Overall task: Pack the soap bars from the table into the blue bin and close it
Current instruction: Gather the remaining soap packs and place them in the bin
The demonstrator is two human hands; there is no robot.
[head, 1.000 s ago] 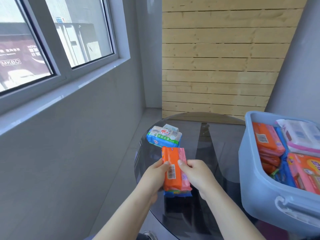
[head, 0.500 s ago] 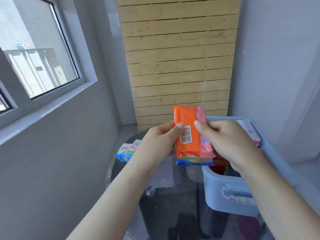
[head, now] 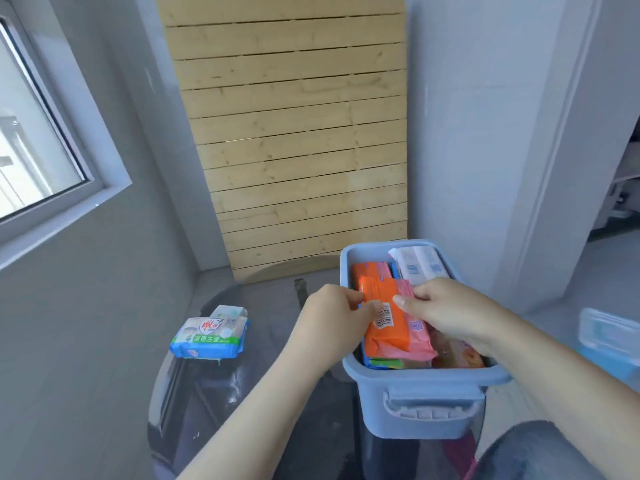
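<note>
Both hands hold a stack of soap bars, orange and pink wrappers on top, over the near half of the open blue bin. My left hand grips the stack's left edge, and my right hand grips its right side. Inside the bin lie more orange soap bars and a white pack. A small pile of green-and-blue wrapped soap bars rests on the dark glass table, left of the bin.
A translucent blue lid lies low at the far right, beyond the bin. A wooden slat panel leans on the wall behind the table. A window is at left. My knee in jeans shows at bottom right.
Both hands carried the orange-and-pink stack from the table's left part to the right and lowered it over the bin. The view swung right and down with them.
</note>
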